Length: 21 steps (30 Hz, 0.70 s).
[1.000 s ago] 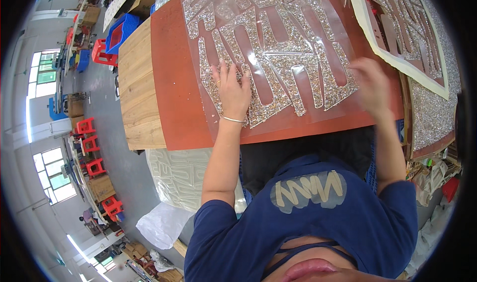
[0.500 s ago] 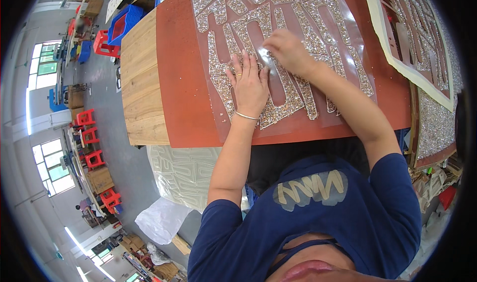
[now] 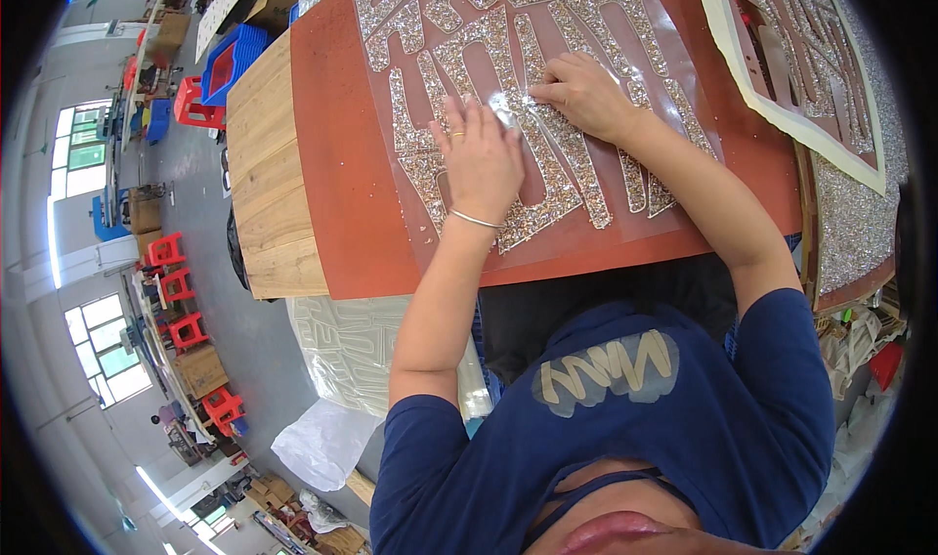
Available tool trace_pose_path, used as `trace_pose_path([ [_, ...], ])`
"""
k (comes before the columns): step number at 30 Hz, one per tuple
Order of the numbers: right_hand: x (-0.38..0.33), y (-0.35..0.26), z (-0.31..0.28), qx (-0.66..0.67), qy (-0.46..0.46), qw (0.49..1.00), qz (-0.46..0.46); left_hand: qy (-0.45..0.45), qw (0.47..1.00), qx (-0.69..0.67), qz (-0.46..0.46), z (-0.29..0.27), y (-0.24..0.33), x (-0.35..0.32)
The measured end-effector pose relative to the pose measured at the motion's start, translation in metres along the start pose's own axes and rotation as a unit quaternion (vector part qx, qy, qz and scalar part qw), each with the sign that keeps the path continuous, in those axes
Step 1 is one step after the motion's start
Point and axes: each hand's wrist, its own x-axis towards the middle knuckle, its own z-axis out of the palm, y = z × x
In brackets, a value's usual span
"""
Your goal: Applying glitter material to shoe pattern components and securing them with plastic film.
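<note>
A see-through plastic sheet (image 3: 445, 242) lies on the red-brown table mat (image 3: 344, 203). Glittering rhinestone shapes (image 3: 537, 225), cut as strips and angular pieces, cover much of it. My left hand (image 3: 481, 164) rests flat on the sheet with its fingers stretched out, over the left part of the shapes. It has a ring and a bracelet. To its right, my right hand (image 3: 590, 98) is closed, thumb and fingertips drawn together at the edge of a glittering strip. Whatever is pinched there, if anything, is too small to make out.
Bare wooden boards (image 3: 274, 169) continue the table on the left. A cream-edged frame (image 3: 757, 106) with similar glittering pieces stands at the right. Below the table edge is a patterned translucent sheet (image 3: 352, 345). Blue crates (image 3: 234, 64) and a red stool (image 3: 195, 104) stand beyond the boards.
My right hand has moved slightly right and down, its fingers now lower on the strip. My left hand stays flat on the sheet. The whole view has shifted a little.
</note>
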Motion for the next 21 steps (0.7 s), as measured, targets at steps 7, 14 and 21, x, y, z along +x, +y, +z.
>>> trace_pose_path([
  [7, -0.008, -0.007, -0.025, -0.02, 0.012, 1.0, 0.007, 0.049, 0.992, -0.085, 0.077, 0.023, 0.042, 0.01],
  [14, -0.114, -0.009, -0.182, -0.087, 0.03, 0.932, 0.352, 0.013, 0.994, -0.013, 0.112, 0.015, 0.02, 0.018],
  [21, -0.282, 0.02, -0.265, -0.336, -0.078, 0.791, 0.505, -0.01, 0.988, -0.12, 0.099, 0.019, -0.005, 0.028],
])
